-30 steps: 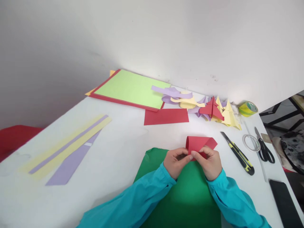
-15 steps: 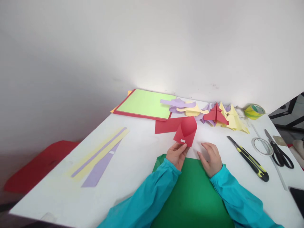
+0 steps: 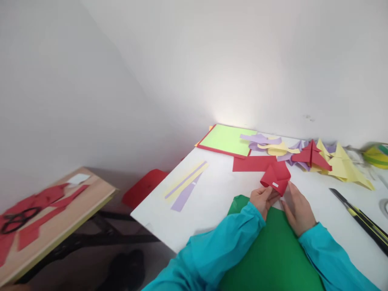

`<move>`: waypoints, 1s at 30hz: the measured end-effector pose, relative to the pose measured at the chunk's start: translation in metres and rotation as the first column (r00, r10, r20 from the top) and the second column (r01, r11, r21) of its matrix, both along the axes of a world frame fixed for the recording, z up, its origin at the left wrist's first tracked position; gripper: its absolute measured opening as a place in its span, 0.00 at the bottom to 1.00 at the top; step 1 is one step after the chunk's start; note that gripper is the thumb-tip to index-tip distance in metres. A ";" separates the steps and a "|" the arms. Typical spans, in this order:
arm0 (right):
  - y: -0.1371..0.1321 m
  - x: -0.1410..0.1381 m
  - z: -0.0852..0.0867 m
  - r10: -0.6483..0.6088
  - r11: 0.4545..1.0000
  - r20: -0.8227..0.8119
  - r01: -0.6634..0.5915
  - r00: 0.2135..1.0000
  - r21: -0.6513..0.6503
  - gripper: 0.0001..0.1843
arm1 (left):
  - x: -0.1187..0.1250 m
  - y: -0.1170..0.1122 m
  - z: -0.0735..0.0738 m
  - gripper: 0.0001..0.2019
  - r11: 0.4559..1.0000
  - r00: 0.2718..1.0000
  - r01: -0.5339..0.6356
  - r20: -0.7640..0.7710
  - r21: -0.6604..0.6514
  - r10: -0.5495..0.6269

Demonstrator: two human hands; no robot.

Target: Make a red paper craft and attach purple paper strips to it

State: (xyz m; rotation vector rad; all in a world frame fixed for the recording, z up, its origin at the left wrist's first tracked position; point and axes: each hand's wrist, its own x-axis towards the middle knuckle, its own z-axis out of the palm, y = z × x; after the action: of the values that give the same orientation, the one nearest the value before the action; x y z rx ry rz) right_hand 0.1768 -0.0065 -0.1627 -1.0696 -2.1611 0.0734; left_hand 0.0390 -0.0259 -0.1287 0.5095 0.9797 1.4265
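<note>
The folded red paper (image 3: 278,174) is just beyond both hands, above the white table (image 3: 216,202), its long axis unclear. The left hand (image 3: 262,201) pinches its near edge; the right hand (image 3: 300,211), loosely spread, flanks it (I cannot tell if touching). Green paper (image 3: 273,250) lies nearer.

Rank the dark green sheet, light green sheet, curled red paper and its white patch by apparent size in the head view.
Largest to smallest:
Dark green sheet
Light green sheet
Curled red paper
White patch
</note>
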 end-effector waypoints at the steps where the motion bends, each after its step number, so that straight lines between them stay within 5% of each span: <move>1: 0.000 0.000 0.000 0.002 1.000 0.004 -0.002 1.000 0.010 0.33 | -0.002 -0.002 0.002 0.25 1.000 0.997 -0.003 -0.072 -0.004 0.003; 6: -0.005 0.002 0.002 -0.046 0.997 0.036 0.044 0.998 0.056 0.34 | -0.052 -0.015 0.027 0.16 0.996 0.858 0.072 -0.506 -0.047 -0.086; 12: -0.010 -0.001 0.003 -0.050 0.997 0.056 0.046 0.997 0.062 0.33 | -0.211 -0.021 0.057 0.05 0.977 0.321 -0.102 -0.936 -0.188 -0.147; 15: -0.010 -0.002 0.003 -0.030 0.997 0.067 0.025 0.997 0.070 0.32 | -0.274 -0.022 0.052 0.04 0.918 0.084 -0.268 -0.957 -0.291 -0.279; 17: -0.010 -0.002 0.003 -0.028 0.997 0.072 0.023 0.997 0.068 0.31 | -0.297 -0.022 0.043 0.07 0.874 -0.010 -0.338 -0.928 -0.348 -0.373; 22: -0.011 -0.003 0.001 -0.036 0.997 0.087 0.030 0.996 0.068 0.29 | -0.312 -0.012 0.021 0.16 0.813 -0.072 -0.371 -0.859 -0.448 -0.506; 30: -0.011 -0.002 -0.002 -0.038 0.998 0.080 0.034 0.996 0.052 0.29 | -0.311 -0.006 0.030 0.14 0.826 0.065 -0.319 -0.880 -0.465 -0.471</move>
State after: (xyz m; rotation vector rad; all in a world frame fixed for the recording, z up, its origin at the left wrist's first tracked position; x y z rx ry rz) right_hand 0.1746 -0.0178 -0.1645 -1.0993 -2.2022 -0.0421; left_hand -0.2721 -0.0323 -0.0992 1.1474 2.4144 0.2922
